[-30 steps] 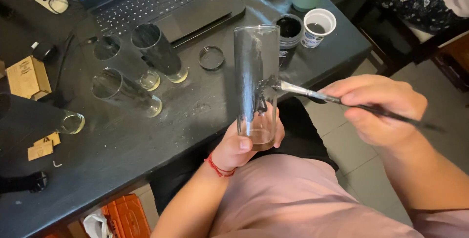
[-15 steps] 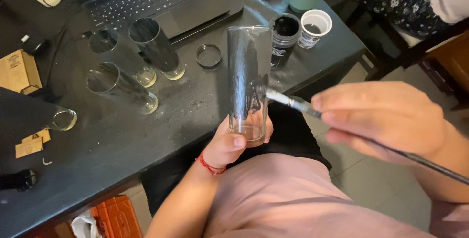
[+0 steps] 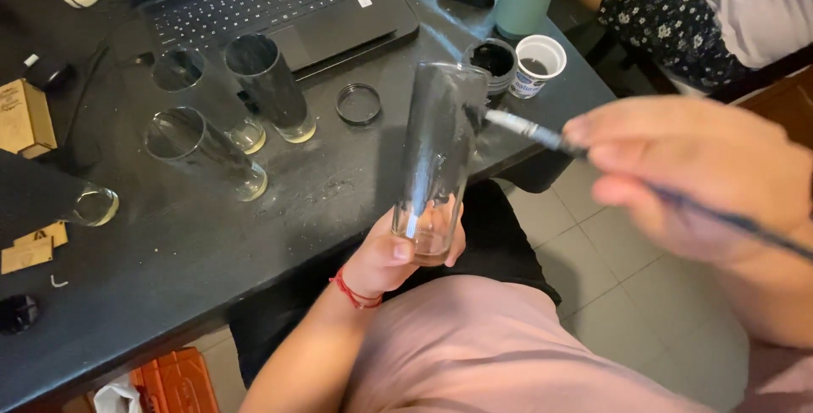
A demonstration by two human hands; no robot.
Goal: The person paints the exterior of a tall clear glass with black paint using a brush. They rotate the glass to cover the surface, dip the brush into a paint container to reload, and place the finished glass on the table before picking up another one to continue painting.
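Over black desk (image 3: 254, 235), left hand (image 3: 398, 252) grips upright glass (image 3: 436, 159); right hand (image 3: 694, 176) pinches level brush (image 3: 542, 135), tip leftward.

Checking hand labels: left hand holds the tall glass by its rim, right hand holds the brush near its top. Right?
Not quite. In the head view the left hand grips the tall glass by its base, not its rim. The right hand does hold the brush near its top.

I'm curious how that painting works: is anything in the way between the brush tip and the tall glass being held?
Nothing visible. The paintbrush in the right hand reaches the rim of the glass, held at its base by the left hand.
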